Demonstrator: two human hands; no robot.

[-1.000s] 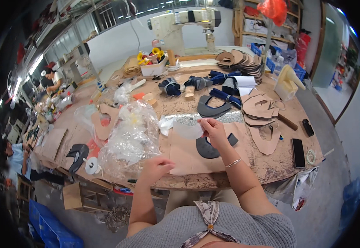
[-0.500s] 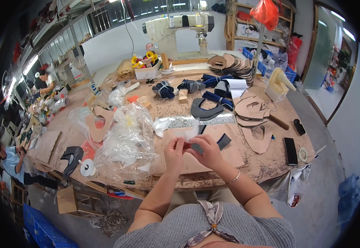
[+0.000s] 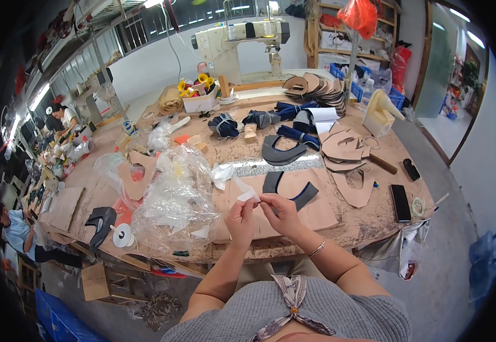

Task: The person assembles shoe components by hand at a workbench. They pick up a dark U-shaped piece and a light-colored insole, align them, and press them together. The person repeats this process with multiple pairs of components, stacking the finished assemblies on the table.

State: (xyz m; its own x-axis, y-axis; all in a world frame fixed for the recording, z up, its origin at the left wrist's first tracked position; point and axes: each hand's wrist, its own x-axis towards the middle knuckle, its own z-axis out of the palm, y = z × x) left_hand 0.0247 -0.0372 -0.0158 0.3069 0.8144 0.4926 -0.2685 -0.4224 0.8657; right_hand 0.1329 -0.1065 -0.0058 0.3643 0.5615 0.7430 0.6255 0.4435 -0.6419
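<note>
A thin white piece (image 3: 246, 189), like paper or backing film, is pinched between my two hands above the tan board. My left hand (image 3: 240, 219) grips its lower edge with closed fingers. My right hand (image 3: 280, 214) has thumb and forefinger pressed together at its right end. Just beyond the right hand, a grey curved shoe upper piece (image 3: 304, 197) with a dark blue edge lies on the tan board (image 3: 316, 219); the hand hides part of that board. A second grey U-shaped piece (image 3: 282, 151) lies farther back.
Crumpled clear plastic (image 3: 174, 191) covers the table's left part. Tan cut pieces (image 3: 347, 147), a hammer (image 3: 383, 164) and a phone (image 3: 400, 203) lie at the right. Tied dark blue bundles (image 3: 223, 125) sit farther back, before a sewing machine (image 3: 219, 48).
The white piece has gone from standing upright to leaning leftward. A grey part near my right fingers no longer shows there. More of the curved grey piece on the board is visible.
</note>
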